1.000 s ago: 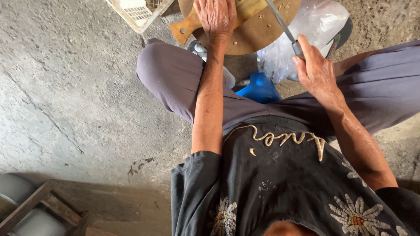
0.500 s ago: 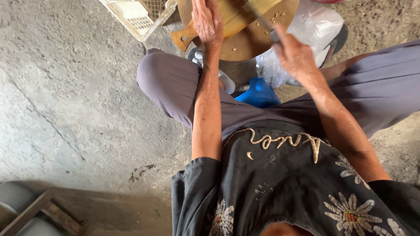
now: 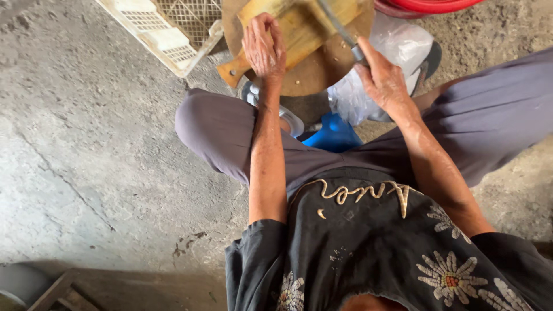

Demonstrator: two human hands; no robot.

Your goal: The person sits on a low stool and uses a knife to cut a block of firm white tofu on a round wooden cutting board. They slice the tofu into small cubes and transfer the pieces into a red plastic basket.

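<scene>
Since a second ago both hands sit lower over the round wooden block point(image 3: 311, 75) | left hand point(image 3: 264, 49) flat, fingers together, pinning the yellow wooden plank point(image 3: 305, 29) on the block | right hand point(image 3: 385, 80) clamped on the steel-bladed knife point(image 3: 340, 29), blade angled across the plank.

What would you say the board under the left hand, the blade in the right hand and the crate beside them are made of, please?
The cutting board, pressed by the left hand, looks like bare wood: yellowish, matt, faint grain. The blade, held by the right hand, looks like metal: grey, thin, dull sheen. The crate appears to be moulded plastic: cream, with a regular lattice.
</scene>
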